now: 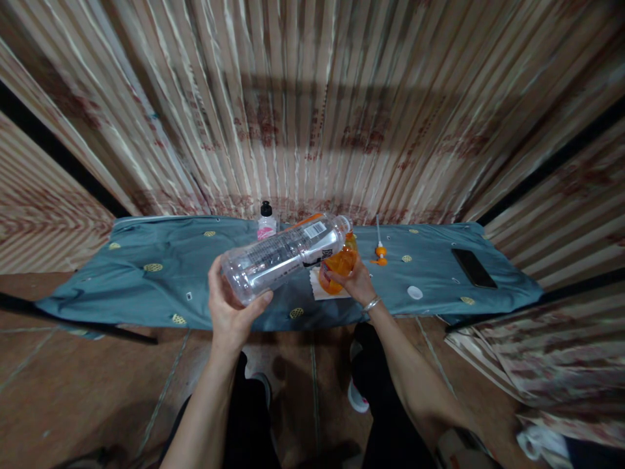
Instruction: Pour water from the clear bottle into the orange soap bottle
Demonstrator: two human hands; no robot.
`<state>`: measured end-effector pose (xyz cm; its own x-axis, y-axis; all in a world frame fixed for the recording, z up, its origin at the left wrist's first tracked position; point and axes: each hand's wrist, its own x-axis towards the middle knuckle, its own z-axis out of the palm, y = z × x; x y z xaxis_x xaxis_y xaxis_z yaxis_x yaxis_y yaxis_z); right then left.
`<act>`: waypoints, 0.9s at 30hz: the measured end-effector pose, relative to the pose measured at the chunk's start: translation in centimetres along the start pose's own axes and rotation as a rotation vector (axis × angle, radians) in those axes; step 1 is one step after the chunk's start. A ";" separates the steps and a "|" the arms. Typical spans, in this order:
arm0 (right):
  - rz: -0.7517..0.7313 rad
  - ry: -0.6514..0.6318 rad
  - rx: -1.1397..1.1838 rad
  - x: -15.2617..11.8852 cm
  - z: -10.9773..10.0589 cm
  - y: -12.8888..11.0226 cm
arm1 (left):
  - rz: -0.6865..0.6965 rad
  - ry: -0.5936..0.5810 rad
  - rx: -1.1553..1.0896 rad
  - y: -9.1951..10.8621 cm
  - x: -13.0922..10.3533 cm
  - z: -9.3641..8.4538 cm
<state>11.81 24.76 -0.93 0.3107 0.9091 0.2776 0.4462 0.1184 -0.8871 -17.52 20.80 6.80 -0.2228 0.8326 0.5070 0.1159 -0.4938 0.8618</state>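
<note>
My left hand [235,312] is closed around the base of a large clear plastic bottle [283,257] with a printed label. The bottle is tilted, its mouth lower in contrast to a level hold I cannot judge, and it points right over a smaller orange bottle [336,270]. My right hand [359,281] grips that orange bottle, which stands on a white cloth or paper [319,290]. Whether the two mouths touch is hard to see. An orange pump head [381,253] with its tube lies right of the orange bottle.
A blue-green cloth [146,296] covers the narrow table. At the back stands a small bottle with a black cap [266,221]. To the right lie a white round cap [415,292] and a dark phone [473,268]. Striped curtains [312,98] hang behind, with black frame bars at both sides.
</note>
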 end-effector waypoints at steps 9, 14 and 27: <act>-0.033 -0.017 0.005 0.0 -0.1 0.2 | -0.003 0.033 -0.014 -0.1 0.0 0.1; -0.047 0.001 0.002 0.0 0.1 0.6 | 0.001 0.022 0.016 0.0 0.0 0.0; -0.018 -0.020 -0.001 0.1 0.0 0.6 | -0.013 0.020 -0.026 -0.4 -0.1 0.0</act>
<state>12.11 24.90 -1.42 0.2858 0.9146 0.2860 0.4520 0.1345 -0.8818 -17.49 20.90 6.42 -0.2433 0.8342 0.4948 0.0877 -0.4892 0.8678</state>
